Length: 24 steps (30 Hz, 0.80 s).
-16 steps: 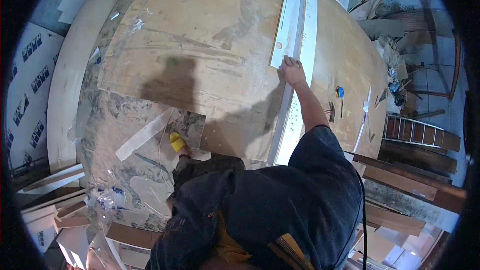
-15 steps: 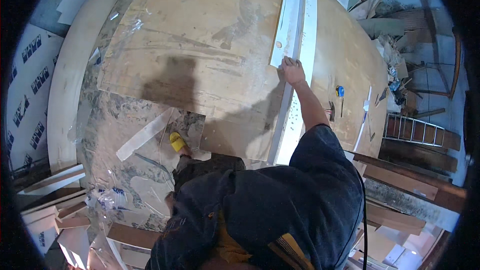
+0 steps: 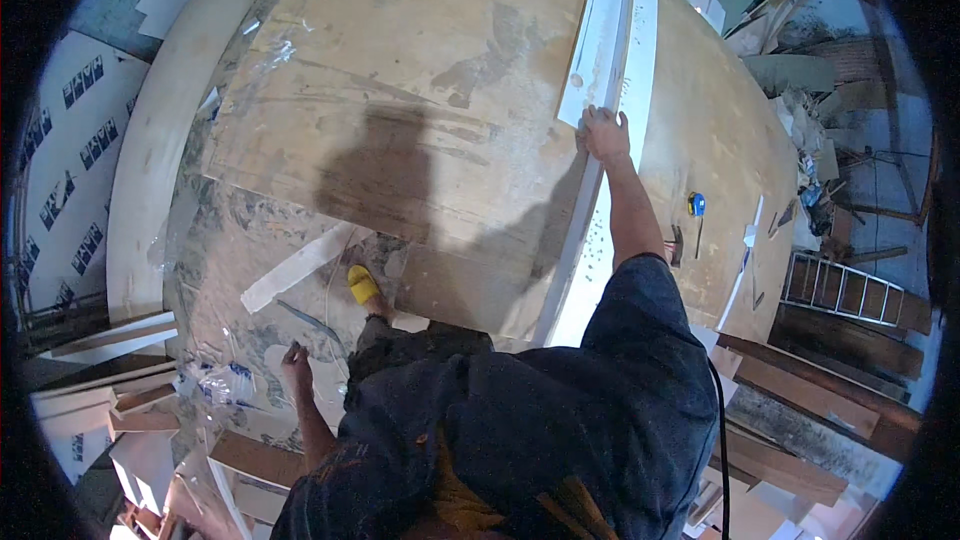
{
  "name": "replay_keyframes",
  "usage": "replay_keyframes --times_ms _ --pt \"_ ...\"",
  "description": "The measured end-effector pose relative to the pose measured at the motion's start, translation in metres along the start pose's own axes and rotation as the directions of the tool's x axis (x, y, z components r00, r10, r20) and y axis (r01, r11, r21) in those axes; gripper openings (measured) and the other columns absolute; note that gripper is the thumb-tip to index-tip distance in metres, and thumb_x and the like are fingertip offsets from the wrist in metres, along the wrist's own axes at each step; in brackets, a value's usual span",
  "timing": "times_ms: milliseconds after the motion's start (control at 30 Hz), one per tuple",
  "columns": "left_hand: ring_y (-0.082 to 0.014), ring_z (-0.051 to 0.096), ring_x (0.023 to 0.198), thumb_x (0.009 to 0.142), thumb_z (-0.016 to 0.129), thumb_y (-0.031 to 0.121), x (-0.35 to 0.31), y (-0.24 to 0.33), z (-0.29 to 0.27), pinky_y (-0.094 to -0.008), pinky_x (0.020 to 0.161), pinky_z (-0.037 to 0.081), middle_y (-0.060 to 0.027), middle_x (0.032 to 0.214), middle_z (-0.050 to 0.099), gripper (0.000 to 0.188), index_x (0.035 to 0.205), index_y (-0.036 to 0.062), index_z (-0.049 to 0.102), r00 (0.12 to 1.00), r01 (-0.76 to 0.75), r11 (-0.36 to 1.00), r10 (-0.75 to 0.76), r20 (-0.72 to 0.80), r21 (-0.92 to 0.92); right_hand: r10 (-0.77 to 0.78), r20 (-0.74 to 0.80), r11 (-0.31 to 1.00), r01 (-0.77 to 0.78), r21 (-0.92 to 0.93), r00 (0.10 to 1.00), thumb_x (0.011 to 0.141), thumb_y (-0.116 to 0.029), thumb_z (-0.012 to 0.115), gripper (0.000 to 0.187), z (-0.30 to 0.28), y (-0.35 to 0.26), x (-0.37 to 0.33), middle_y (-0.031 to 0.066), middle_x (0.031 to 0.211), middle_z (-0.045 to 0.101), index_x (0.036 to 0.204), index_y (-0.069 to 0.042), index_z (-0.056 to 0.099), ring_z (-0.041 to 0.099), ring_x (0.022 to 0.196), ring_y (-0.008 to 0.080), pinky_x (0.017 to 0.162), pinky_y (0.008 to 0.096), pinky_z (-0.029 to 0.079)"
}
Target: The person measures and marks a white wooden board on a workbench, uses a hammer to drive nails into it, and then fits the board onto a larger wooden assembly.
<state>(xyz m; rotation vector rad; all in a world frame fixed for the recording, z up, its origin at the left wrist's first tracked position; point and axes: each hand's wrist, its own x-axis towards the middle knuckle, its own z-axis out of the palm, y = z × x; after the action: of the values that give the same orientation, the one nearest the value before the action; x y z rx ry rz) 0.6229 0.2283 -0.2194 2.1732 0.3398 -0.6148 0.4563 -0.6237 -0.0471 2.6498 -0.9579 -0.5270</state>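
Note:
My right hand (image 3: 606,135) reaches forward to the near end of a white strip (image 3: 592,58). Its fingers are bent over the strip's end corner, though what lies under the palm is hidden. Alongside that strip runs a long grey bar (image 3: 570,285), passing beneath my hand toward me. To the bar's right lies a white speckled board (image 3: 640,60). My left hand (image 3: 295,360) hangs low at the left, above the dusty floor, with its fingers bunched. Whether anything is between those fingers is too small to see.
Large plywood sheets (image 3: 400,60) spread under the strips. A blue tape measure (image 3: 696,204) and a hammer (image 3: 677,245) lie right of my forearm. A ladder (image 3: 845,290) and boards stand at the right. My yellow slipper (image 3: 362,284) is beside a pale offcut (image 3: 300,268).
My left hand has come into sight at the lower left. The view has shifted slightly, while my right hand stays at the white strip's near end with its fingers a little more spread.

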Motion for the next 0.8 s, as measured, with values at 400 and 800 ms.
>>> replay_keyframes --times_ms 400,800 --pt "-0.0244 0.069 0.083 0.082 0.066 0.017 -0.092 -0.016 0.025 -0.0357 0.072 0.055 -0.0169 0.094 0.073 0.04 0.112 -0.0094 0.068 0.93 0.186 0.929 -0.272 0.249 0.321 0.042 0.017 0.997 -0.041 -0.062 0.999 0.092 -0.042 0.06 0.05 0.011 0.05 0.045 -0.0021 0.147 0.051 0.137 -0.021 0.054 0.044 0.139 0.0236 0.114 0.0606 0.027" --pt "-0.0197 0.067 0.088 0.087 0.069 0.027 -0.057 0.022 0.028 -0.0331 0.083 0.052 -0.0147 0.094 0.073 0.054 0.126 -0.008 0.062 0.995 0.087 0.993 -0.091 0.051 0.076 0.001 0.058 0.999 0.002 -0.052 0.998 0.092 -0.044 0.06 0.049 -0.017 0.043 0.077 -0.0041 0.145 0.053 0.135 -0.02 0.056 0.046 0.137 0.0221 0.115 0.0604 0.026"
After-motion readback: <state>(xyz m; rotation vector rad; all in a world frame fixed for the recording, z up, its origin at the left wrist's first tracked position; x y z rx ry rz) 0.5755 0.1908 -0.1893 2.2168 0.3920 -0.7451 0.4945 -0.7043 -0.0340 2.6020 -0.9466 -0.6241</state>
